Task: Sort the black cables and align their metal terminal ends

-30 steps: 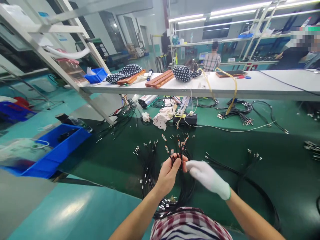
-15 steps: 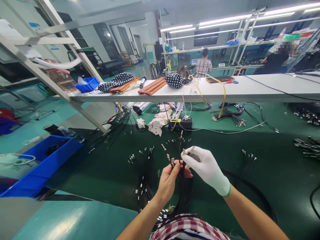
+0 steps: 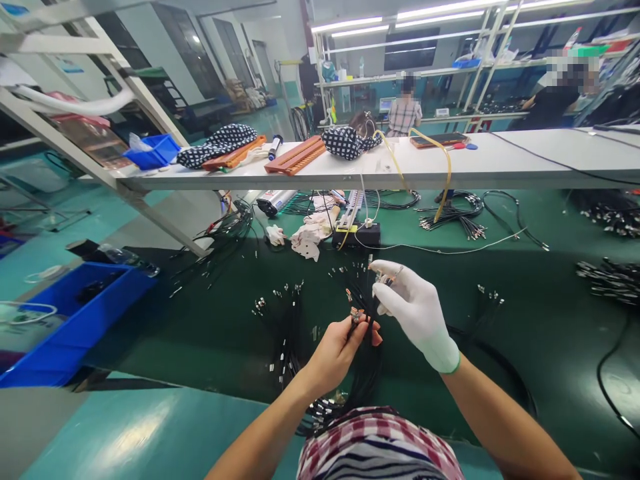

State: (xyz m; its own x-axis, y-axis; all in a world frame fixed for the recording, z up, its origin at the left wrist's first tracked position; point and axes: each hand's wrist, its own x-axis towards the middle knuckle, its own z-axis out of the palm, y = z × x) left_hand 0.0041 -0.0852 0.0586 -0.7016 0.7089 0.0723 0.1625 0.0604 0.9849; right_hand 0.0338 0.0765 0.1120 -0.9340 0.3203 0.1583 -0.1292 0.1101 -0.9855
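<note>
Bare fingers (image 3: pixel 356 335) of the left hand (image 3: pixel 331 355) are clamping a bunch of black cables (image 3: pixel 368 365), the thumb lying along the near side and pointing away from the body, other fingertips showing past the cables on the right. Connector ends (image 3: pixel 357 315) are sticking up just above that thumb. The left forearm (image 3: pixel 270 413) is slanting in from the lower left, the wrist running nearly straight into the hand. The right hand (image 3: pixel 420 313), in a white glove with a green-edged cuff (image 3: pixel 449 359), is hovering to the right of the left one and slightly farther out over the green table (image 3: pixel 200 333). Its index finger is arching over and its thumb is pressing from below, the two gripping more metal tips (image 3: pixel 384 278) between them; the remaining fingers are curling behind, partly hidden. The right forearm (image 3: pixel 505 413) is angling in from the lower right. The held cables are running down between the forearms toward the checked shirt (image 3: pixel 380 427). Another bundle (image 3: pixel 286 333) is lying just left of the left hand, its tips fanning outward.
</note>
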